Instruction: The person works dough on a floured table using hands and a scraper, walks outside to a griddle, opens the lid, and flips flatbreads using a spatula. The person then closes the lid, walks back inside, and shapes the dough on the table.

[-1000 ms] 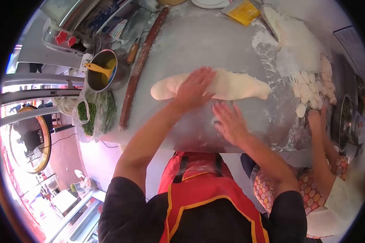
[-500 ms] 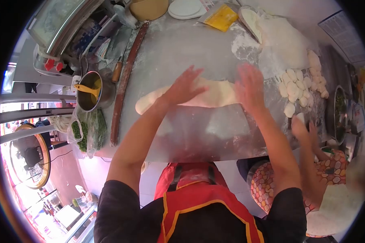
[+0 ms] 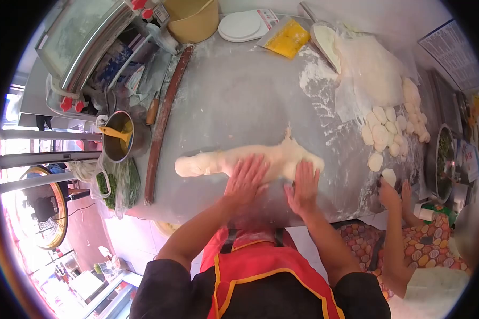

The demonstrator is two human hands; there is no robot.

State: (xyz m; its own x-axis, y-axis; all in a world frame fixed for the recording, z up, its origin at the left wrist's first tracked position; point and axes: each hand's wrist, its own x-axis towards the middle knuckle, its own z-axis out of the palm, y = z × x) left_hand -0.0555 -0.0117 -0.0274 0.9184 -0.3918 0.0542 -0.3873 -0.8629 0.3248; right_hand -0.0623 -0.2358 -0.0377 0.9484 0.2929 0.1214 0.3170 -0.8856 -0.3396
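Note:
A long pale roll of dough (image 3: 202, 164) lies crosswise on the grey metal table (image 3: 229, 80), with a small torn peak sticking up on its far side. My left hand (image 3: 247, 179) rests flat against the near edge of its middle, fingers spread and pointing away from me. Near the right end of the roll, my right hand (image 3: 304, 189) lies with its fingertips on the dough, fingers stretched out and thumb apart. Neither hand grips anything.
To the left are a long wooden rod (image 3: 167, 117), a metal pot (image 3: 125, 135) and bagged greens (image 3: 123, 181). A white scale (image 3: 244, 25) and yellow packet (image 3: 288, 38) stand behind. On the right, a co-worker's hands (image 3: 391, 196) are near small dough pieces (image 3: 380, 133).
The dough has come nearer to me and its shape is more uneven. Both my hands have moved back toward me, the right one also leftward since half a second ago.

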